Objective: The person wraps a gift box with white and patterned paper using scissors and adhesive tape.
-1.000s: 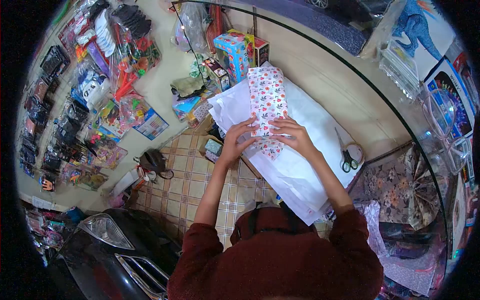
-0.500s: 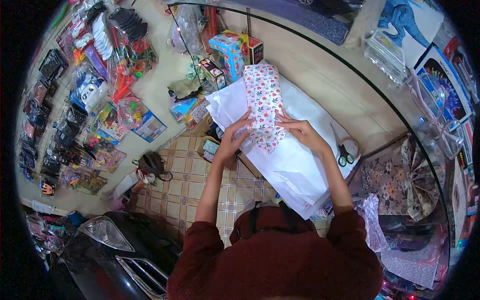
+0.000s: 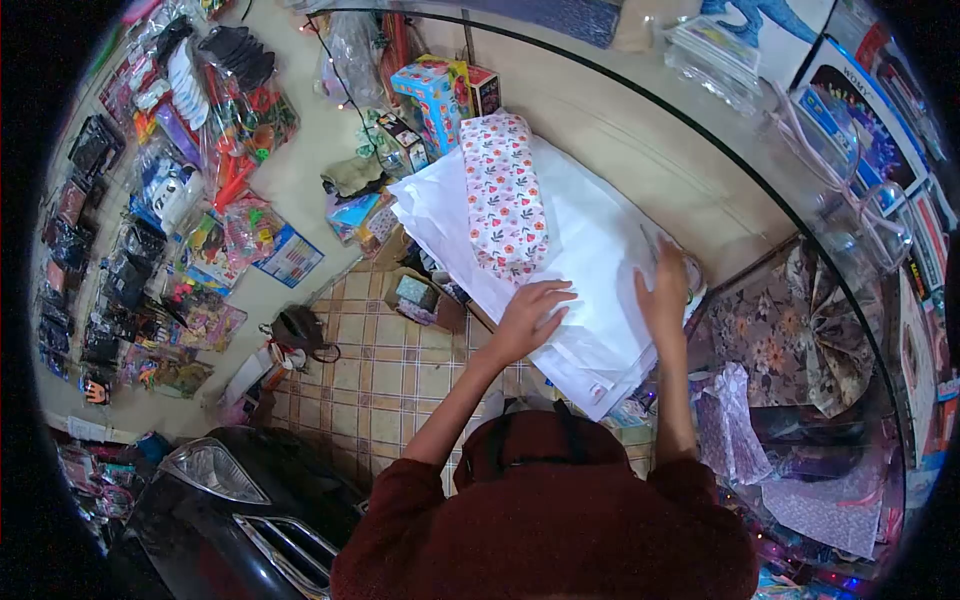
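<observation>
A stack of white paper sheets (image 3: 590, 235) lies in front of me, with a floral-printed strip (image 3: 503, 195) stretched along its left part. My left hand (image 3: 530, 318) is over the near edge of the sheets, just below the strip's lower end, its fingers spread and nothing in them. At the right side of the stack, my right hand (image 3: 664, 300) reaches forward with thumb and fingers apart. It covers most of the scissors lying there; a bit of blade (image 3: 648, 238) shows beyond the fingers. Beside that hand, part of a tape roll (image 3: 695, 278) peeks out.
Boxed toys (image 3: 435, 95) stand behind the stack. A glass edge (image 3: 690, 100) curves along the right. Packaged goods (image 3: 230, 190) hang on the left wall. A black motorbike (image 3: 220, 500) stands at lower left, and a cardboard box (image 3: 425, 300) sits on the tiled floor.
Both hands have let go of the floral strip. My left hand has moved down toward the near edge of the paper; my right hand has moved right, over the scissors.
</observation>
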### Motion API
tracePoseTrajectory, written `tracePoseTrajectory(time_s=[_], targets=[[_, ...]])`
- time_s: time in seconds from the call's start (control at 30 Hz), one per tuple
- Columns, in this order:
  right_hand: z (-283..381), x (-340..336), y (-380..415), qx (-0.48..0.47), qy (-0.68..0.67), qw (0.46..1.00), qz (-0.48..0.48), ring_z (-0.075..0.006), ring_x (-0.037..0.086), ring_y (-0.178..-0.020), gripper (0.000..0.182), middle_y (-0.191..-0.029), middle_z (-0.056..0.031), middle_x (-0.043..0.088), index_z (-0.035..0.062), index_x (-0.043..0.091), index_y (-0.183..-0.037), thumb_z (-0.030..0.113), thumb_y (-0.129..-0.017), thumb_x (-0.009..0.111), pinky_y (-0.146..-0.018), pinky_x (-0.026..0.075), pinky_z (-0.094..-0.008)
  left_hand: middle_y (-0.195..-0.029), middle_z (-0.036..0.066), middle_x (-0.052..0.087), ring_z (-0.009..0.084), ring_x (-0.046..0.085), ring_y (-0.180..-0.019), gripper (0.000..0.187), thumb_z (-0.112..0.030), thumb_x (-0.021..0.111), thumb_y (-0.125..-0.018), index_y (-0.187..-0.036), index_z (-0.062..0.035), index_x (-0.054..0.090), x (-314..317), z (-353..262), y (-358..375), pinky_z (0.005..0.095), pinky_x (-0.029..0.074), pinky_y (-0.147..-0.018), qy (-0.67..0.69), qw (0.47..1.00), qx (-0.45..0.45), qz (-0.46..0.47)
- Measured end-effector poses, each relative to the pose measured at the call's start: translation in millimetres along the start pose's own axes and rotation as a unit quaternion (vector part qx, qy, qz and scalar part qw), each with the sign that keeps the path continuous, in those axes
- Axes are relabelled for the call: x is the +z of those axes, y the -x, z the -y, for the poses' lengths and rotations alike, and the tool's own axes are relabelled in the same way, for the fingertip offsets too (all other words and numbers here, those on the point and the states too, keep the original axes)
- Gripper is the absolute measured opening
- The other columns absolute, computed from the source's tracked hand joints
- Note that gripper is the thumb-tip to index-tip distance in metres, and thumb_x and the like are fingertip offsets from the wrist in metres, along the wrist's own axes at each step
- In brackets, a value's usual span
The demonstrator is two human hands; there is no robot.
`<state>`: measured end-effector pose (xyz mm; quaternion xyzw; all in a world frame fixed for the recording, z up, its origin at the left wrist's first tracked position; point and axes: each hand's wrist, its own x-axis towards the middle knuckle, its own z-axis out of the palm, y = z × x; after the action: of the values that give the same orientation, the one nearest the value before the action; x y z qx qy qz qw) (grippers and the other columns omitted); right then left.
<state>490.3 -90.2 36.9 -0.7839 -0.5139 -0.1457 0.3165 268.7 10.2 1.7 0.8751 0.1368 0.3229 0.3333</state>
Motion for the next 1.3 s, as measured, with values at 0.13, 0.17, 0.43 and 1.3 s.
tracePoseTrajectory(time_s=[0.13,0.17,0.43,1.3], targets=[[-36.2,-3.6,8.2,0.154,0.045,0.979,0.124,-0.0366,0.052,-0.110,0.058,-0.118,-0.0173,0.056,0.0081,0.050,-0.124,0.013,-0.070,0.071,-0.092,0.040,-0.0474,-0.136,0.012,0.046,0.0334,0.041,-0.127,0.041,-0.026,0.062,-0.086,-0.125,-0.0148,0.055,22.6,6.9,-4.1,0.0440,0.031,-0.104,-0.014,0.996,0.031,0.085],[-40.8,-0.1,10.2,0.145,0.069,0.980,0.121,-0.0359,0.053,-0.108,0.058,-0.115,-0.0168,0.058,0.0088,0.051,-0.124,0.014,-0.069,0.071,-0.091,0.041,-0.0473,-0.140,0.012,0.043,0.0335,0.037,-0.130,0.043,-0.030,0.060,-0.087,-0.128,-0.0157,0.053,25.0,4.2,-1.7,0.0455,0.029,-0.106,-0.060,0.992,0.034,0.103],[-54.7,15.3,16.7,0.124,0.046,0.990,0.056,-0.0360,0.062,-0.090,0.037,-0.096,-0.0181,0.064,0.0027,0.061,-0.104,0.013,-0.069,0.066,-0.081,0.047,-0.0441,-0.151,0.011,0.027,0.0336,0.023,-0.139,0.054,-0.044,0.052,-0.091,-0.139,-0.0193,0.042,31.2,5.5,5.4,0.0505,0.017,-0.111,-0.132,0.978,0.015,0.158],[60.8,7.6,-9.2,0.059,-0.652,0.706,0.269,-0.0108,0.057,-0.097,0.031,-0.102,-0.0048,0.061,-0.0015,0.054,-0.113,0.002,-0.084,0.063,-0.087,0.042,-0.0254,-0.143,0.021,0.034,0.0285,0.031,-0.136,0.083,-0.039,0.070,-0.080,-0.145,-0.0109,0.028,20.2,2.4,10.4,0.0454,0.024,-0.110,0.144,0.983,-0.099,0.048]])
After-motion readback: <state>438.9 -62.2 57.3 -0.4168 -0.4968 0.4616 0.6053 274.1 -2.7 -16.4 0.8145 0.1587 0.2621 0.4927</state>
